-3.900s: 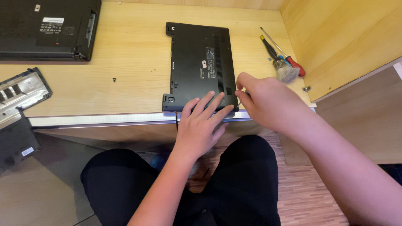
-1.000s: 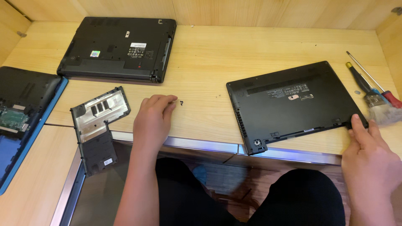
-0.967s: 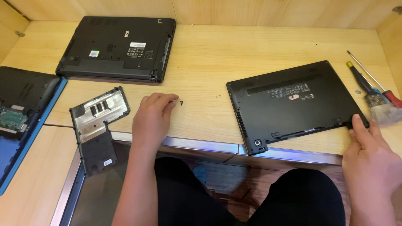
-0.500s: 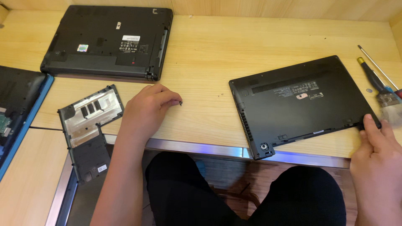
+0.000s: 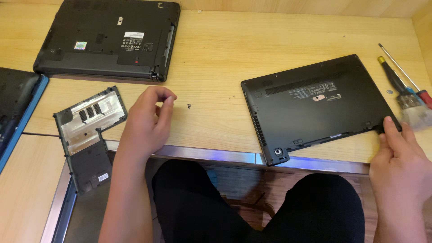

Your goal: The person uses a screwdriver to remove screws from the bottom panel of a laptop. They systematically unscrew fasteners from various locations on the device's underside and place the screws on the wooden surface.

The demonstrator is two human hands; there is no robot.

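Compared with the frame half a second earlier, the left hand (image 5: 146, 121) has drawn back slightly from the small black screw (image 5: 189, 106), which now lies clear of the fingers on the bare desk (image 5: 211, 58); the view has also shifted a little downward. The left hand is loosely curled, fingertips near the thumb, and whether it pinches anything cannot be told. The right hand (image 5: 398, 155) remains at the near right corner of the slim black laptop (image 5: 315, 103), thumb and fingertips touching its edge, the hand half open.

The slim black laptop lies base-up and skewed on the desk, its near corner overhanging the metal-trimmed edge. A small pale rectangular label sits near the centre of its base, with fine light print around it.

A second, thicker black laptop (image 5: 108, 38) lies base-up at the far left, bearing a white rectangular label and a small green square sticker. A detached black access cover (image 5: 90, 135) lies inner side up, with a small white label near its lower end.

A blue-edged device (image 5: 18, 112) is cut off at the left. Screwdrivers (image 5: 396, 76) and a brush (image 5: 414, 110) lie at the right, partly cropped.
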